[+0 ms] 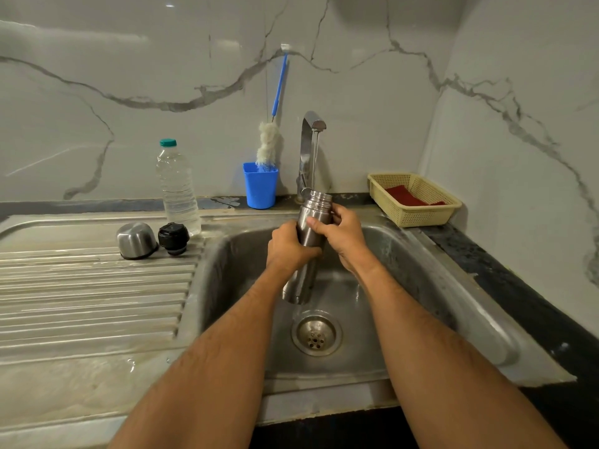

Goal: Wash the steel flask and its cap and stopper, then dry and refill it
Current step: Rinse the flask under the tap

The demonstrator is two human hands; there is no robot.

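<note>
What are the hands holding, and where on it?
The steel flask: left hand grips its middle, right hand grips just below the neck.

We saw brushed steel flask (306, 251), satin sheen, gripped in left hand (287, 246) and right hand (343, 233). Beneath hands: dull, scuffed steel sink (421, 270). Left of left hand: polished steel cap (136, 240), glossy black plastic stopper (173, 238), clear ribbed plastic bottle (179, 189). Beyond hands: chromed tap (308, 150), blue matt plastic cup (261, 185), glossy marble-look wall (162, 76). Right of right hand: perforated cream plastic basket (415, 202).

Cap (136, 240) and stopper (173, 238) sit on drainboard (81, 286), left of sink (405, 286).
</note>
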